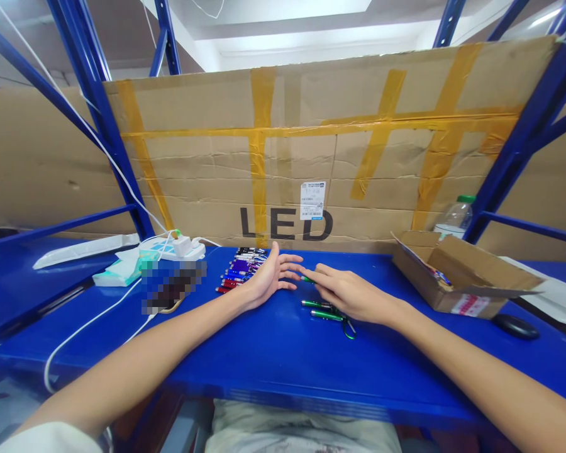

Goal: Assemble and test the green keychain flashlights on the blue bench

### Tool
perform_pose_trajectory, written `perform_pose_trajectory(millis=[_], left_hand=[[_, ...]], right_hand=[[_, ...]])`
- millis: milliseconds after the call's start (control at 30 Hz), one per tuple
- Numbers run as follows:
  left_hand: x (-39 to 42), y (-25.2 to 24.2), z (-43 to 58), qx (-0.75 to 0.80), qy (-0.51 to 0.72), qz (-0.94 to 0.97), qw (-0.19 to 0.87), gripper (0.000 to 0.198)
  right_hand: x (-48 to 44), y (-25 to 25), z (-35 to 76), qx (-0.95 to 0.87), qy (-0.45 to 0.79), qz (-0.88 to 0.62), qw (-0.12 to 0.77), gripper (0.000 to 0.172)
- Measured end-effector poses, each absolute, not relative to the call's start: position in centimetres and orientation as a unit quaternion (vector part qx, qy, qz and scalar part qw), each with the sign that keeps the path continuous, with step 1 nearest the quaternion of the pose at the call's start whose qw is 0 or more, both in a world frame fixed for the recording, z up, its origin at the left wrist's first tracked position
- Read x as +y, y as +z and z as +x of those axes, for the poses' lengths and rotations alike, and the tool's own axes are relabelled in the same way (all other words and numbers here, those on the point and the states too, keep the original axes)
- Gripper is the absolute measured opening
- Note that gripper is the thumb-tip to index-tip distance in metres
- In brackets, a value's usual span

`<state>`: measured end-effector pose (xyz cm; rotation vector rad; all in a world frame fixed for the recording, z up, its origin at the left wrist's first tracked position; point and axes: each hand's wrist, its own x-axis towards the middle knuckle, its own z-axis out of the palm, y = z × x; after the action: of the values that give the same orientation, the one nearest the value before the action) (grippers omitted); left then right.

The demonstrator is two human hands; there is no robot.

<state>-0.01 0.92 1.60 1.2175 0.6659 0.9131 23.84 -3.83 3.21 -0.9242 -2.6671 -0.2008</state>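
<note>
My left hand [270, 277] is open, its fingers spread and pointing right, beside a row of small metal pen-like lights [238, 273] in black, silver, blue and red. Nothing is held in it. My right hand [346, 290] reaches in from the right with its fingertips at a green light [307, 279], which is partly hidden under the fingers. Whether the fingers grip it or only touch it cannot be made out. Just below lie more green lights [327, 315], one with a green clip and ring at its end.
An open cardboard box [453, 296] stands at the right, with a black mouse [516, 326] and a capped bottle [457, 217] near it. At the left are a power strip [170, 247], white cables and a blurred phone [174, 289]. Taped cardboard [207, 170] stands behind the blue table [273, 358].
</note>
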Motion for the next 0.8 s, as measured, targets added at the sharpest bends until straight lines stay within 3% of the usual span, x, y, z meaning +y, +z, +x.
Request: perform_pose_trajectory(millis=[800], left_hand=[[0.94, 2.0, -0.12, 0.294, 0.397, 0.538, 0.683, 0.083]], right_hand=[[-3.88, 3.56, 23.93, -0.927, -0.047, -0.322, 0.189, 0.05]])
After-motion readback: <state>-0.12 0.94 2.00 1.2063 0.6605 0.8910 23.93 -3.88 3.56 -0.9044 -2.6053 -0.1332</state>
